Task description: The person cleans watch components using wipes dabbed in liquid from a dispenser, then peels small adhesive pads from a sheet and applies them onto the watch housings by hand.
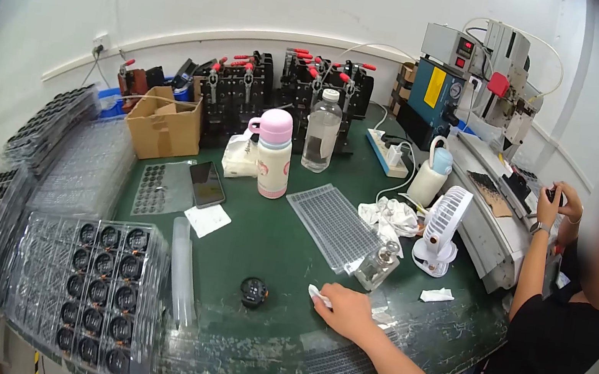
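Note:
My right hand reaches in from the lower right, its fingers closed on a small white wipe, perhaps tissue or cloth. To its left, apart from it, a round black part lies on the green table. Just beyond the hand stands a small clear glass bottle with a metallic top. A clear plastic tray at the left holds several round black parts in its right-hand columns. My left hand is out of view.
A pink-lidded bottle, a clear water bottle and a phone occupy the middle. A white fan stands right of the glass bottle. Black clamp fixtures line the wall. A co-worker handles something small beside a machine.

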{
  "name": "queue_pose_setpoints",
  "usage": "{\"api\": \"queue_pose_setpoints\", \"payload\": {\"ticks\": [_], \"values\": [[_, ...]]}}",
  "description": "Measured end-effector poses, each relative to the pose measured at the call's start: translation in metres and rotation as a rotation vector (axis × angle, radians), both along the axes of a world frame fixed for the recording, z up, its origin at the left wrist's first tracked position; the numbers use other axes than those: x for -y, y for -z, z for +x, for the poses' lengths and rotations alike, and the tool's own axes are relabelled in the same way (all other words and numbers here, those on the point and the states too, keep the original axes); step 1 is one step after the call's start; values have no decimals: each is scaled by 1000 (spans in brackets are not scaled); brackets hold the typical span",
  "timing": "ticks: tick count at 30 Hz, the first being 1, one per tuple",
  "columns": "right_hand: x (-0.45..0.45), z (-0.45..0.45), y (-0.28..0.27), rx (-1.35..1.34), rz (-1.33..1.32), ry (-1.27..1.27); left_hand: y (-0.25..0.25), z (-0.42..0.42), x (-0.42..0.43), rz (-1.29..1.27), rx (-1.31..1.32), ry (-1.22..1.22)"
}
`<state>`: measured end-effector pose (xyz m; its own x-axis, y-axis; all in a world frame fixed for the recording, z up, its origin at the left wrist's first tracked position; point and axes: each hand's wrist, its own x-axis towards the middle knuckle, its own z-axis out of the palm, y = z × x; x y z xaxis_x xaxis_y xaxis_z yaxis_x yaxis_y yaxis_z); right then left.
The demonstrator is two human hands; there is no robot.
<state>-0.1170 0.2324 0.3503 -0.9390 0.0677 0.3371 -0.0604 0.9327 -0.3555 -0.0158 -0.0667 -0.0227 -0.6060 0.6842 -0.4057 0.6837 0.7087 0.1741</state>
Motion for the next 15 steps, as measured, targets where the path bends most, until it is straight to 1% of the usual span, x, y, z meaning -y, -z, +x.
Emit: {"api": "queue_pose_setpoints", "payload": {"ticks": [3,4,6,7,9,10,13,15], "values": [[0,0,1,-13,71,-17,28,-52,3,-4,5,77],[3,2,-4,41,76,-4,38,-78,-4,3,-5,100],[2,6,-7,113,99,0,46,-150,-25,22,-51,122],[-1,7,3,71,118,-12,45,-199,-37,30,-95,127],[1,8,-7,245,140,-14,37,-279,-66,48,-155,150],[12,9,-13,140,-34,30,35,-297,-81,54,-155,183],[12,6,-19,138,-50,100,42,-320,-106,37,-131,309],[11,5,-20,157,-118,66,37,-334,-101,-1,-132,346]]}}
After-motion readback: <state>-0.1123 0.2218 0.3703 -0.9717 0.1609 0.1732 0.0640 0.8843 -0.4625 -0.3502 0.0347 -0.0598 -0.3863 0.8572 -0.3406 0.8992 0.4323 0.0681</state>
